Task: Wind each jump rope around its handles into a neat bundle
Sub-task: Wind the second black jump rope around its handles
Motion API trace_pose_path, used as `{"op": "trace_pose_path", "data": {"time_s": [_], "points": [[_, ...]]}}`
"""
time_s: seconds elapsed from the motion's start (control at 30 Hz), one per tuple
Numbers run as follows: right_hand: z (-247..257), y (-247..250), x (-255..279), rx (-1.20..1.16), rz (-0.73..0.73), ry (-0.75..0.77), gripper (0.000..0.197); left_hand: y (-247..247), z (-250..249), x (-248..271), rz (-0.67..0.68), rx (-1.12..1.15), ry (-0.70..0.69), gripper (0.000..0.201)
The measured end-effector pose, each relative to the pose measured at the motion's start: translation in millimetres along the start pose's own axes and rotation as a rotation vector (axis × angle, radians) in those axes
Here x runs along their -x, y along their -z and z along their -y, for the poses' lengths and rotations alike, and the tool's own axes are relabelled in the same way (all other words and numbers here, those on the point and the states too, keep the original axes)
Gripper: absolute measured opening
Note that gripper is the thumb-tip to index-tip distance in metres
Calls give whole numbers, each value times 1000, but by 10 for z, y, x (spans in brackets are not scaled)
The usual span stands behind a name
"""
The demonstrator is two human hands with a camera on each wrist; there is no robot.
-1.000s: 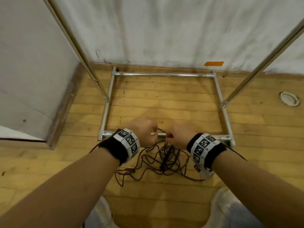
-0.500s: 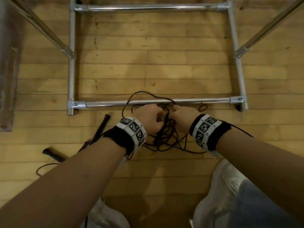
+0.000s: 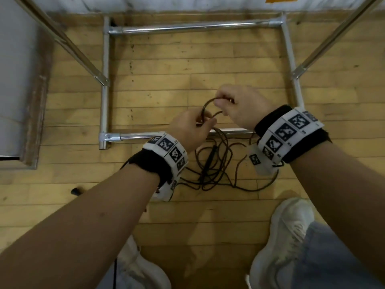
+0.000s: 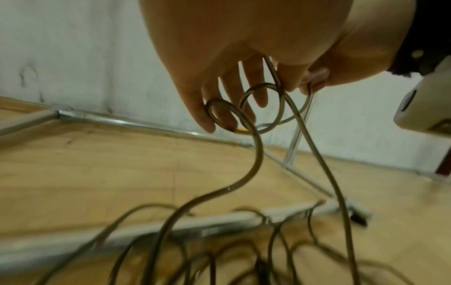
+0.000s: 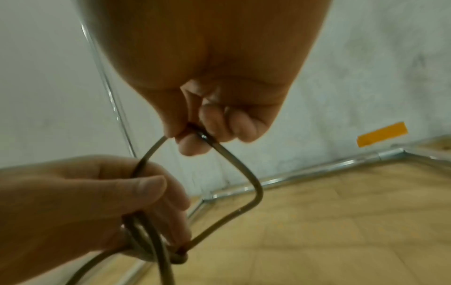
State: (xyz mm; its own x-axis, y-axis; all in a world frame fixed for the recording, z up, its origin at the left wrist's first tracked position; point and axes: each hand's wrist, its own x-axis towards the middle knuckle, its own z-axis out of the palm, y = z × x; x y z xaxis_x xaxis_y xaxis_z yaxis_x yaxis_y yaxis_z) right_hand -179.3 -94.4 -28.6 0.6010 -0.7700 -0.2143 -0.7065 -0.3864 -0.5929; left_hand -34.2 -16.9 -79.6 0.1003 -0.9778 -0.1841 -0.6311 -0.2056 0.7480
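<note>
A: From the head camera, the metal frame point(image 3: 200, 28) lies on the plank floor point(image 3: 166, 80); its near bar passes behind both wrists, and white shoes point(image 3: 287, 236) sit at 5 o'clock.

B: And the jump rope point(image 3: 216, 170)?

A: A thin dark cord, tangled on the floor below the hands, one black handle point(image 3: 209, 161) among it. The left hand point(image 3: 187, 130) and right hand point(image 3: 243, 105) each pinch a raised loop.

B: The left wrist camera adds?

A: Small glossy curls by the fingers point(image 4: 231, 90); the heap below is blurred.

B: The right wrist camera?

A: The right hand's fingertips point(image 5: 214, 123) nip a bent loop; orange tape point(image 5: 382, 134) on the wall at 3 o'clock.
</note>
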Motion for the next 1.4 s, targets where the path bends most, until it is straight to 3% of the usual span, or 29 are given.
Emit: {"op": "trace_pose_path", "data": {"time_s": [0.27,0.43,0.6,0.73,0.8,0.87,0.97,1.03,1.1,1.2,1.4], "points": [[986,937,314,-98,-505,200,22,984,-1048,149,-174,148,-125,38],[1614,1438,683,-177,-668,271,20,1551,-1557,523,-41,167,-89,61],[2105,1720,1034,-247,-758,376,14,1885,-1844,947,-30,202,-66,19],[2233,1815,1164,-326,-829,352,7,2065,-1970,1162,-20,500,-33,23],[2236,1806,1151,-371,-817,305,9,2120,-2004,1215,-51,544,-36,21],[2222,1736,1089,-420,-746,191,29,2131,-2026,1245,-112,629,-38,15],[2155,1490,1012,-455,-354,-15,64,2136,-2066,1202,-248,872,28,16],[2115,1310,1003,-474,-50,-40,62,2169,-2138,1150,-268,1012,78,24],[2079,1163,990,-444,108,6,43,2221,-2196,1104,-223,1118,110,32],[1982,1031,952,-435,76,66,26,2245,-2209,1074,-123,1154,128,34],[1836,881,1019,-153,75,135,27,2185,-2170,1044,-91,1174,148,24]]}}
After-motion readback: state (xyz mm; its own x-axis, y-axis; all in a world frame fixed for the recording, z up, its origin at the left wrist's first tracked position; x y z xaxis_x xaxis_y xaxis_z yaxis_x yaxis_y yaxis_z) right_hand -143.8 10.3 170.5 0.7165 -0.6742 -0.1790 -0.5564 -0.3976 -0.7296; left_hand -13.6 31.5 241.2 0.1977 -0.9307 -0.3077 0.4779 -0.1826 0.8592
